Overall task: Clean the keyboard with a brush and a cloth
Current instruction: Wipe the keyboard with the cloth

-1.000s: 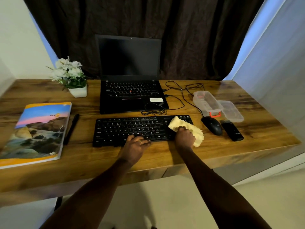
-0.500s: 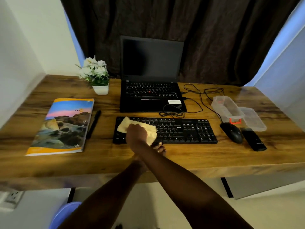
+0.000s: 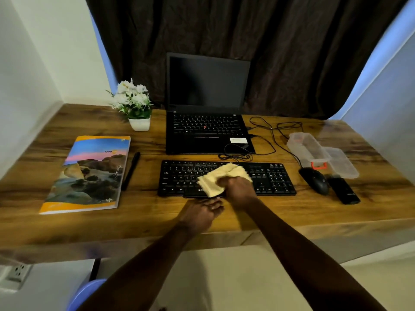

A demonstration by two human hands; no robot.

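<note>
A black keyboard [image 3: 269, 178] lies on the wooden desk in front of a laptop. Over its middle keys lies a crumpled pale yellow cloth [image 3: 215, 180]. My right hand [image 3: 238, 190] grips the cloth from its right side and presses it on the keys. My left hand [image 3: 201, 213] rests on the desk at the keyboard's front edge, fingers loosely curled and touching that edge, holding nothing. The cloth and my right hand hide the keys under them.
Open black laptop [image 3: 206, 122] behind the keyboard, cables [image 3: 269, 135] to its right. Black mouse [image 3: 315, 180], a black oblong object [image 3: 343, 190] and clear plastic containers [image 3: 314, 151] at the right. Book [image 3: 89, 173], pen [image 3: 131, 170] and flower pot [image 3: 138, 108] at the left.
My right hand swept the cloth from the keyboard's right end to its left end, then back to the middle. My left hand slid off the keys to the front edge.
</note>
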